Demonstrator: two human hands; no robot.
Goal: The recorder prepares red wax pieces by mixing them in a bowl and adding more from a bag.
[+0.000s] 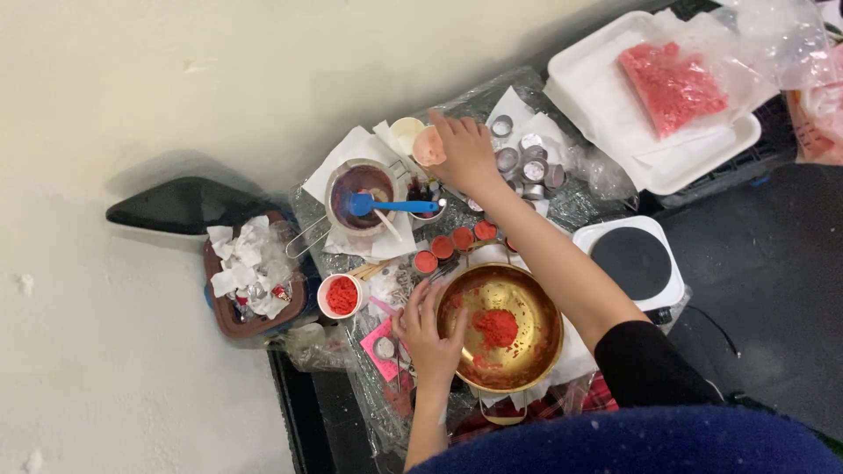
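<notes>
Hands: left hand (428, 338) rests spread on gold pan (537, 303) rim; right hand (464, 151) pinches pink cup (428, 146).

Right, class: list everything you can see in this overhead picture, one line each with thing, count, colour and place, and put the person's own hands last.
Gold pot: one, brass-coloured, front centre, red crumbled lump inside.
Small pan: one, metal, left of centre, blue spatula lying in it.
White cup: one, holding red bits, left of the gold pot.
Small filled tins: about five, red, in a row behind the pot.
Empty tins: several, silver, back centre.
Hotplate: one, white with black top, right.
Foam tray: one, white, back right, bag of pink flakes on it.
Brown tray: one, left, holding white scraps.
Left hand: on the pot's rim.
Right hand: touching a peach cup.
</notes>
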